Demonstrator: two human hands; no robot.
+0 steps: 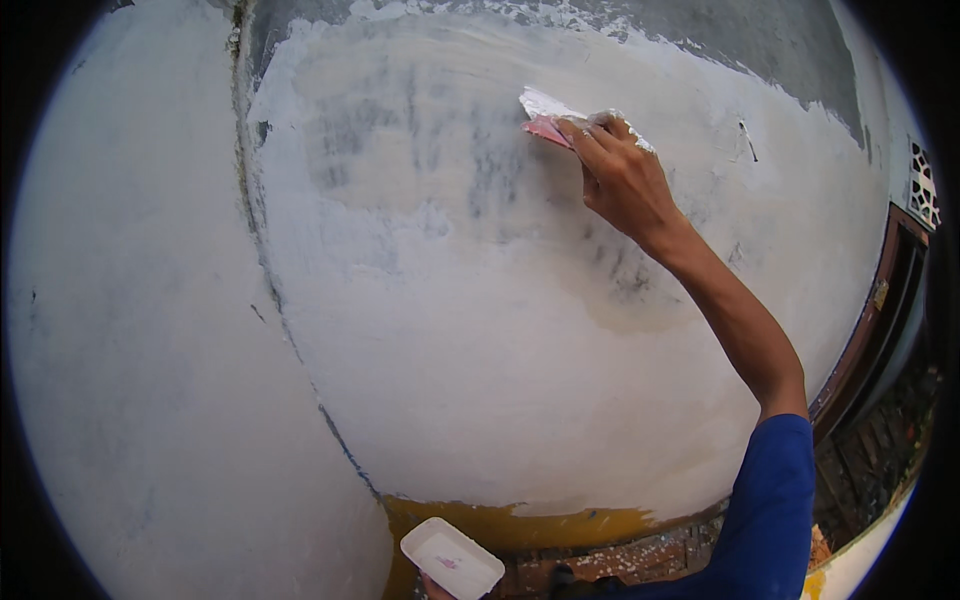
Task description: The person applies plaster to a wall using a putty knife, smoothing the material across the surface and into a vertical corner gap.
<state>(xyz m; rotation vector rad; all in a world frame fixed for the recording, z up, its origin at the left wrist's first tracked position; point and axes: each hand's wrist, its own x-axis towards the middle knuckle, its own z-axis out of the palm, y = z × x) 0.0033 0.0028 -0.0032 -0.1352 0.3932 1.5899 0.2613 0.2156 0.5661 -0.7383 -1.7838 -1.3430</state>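
My right hand point(626, 178) is raised to the upper middle of the wall. It grips a pink putty scraper point(548, 132), whose blade lies at or close to the wall. White putty point(545, 102) is heaped along the tool and smeared over my fingers. Low in the picture, my left hand point(433, 588) holds a shallow white rectangular tray point(415, 541) from beneath; only a little of that hand shows. Some pinkish-white residue point(447, 562) marks the tray's inside.
The whitish wall point(480, 370) has grey-black patches, with bare grey point(760, 40) above. A cracked corner joint point(250, 190) divides it from the left wall point(130, 330). A yellow band point(560, 527) runs along the base. At right are a brown door frame point(870, 310) and a patterned vent point(922, 185).
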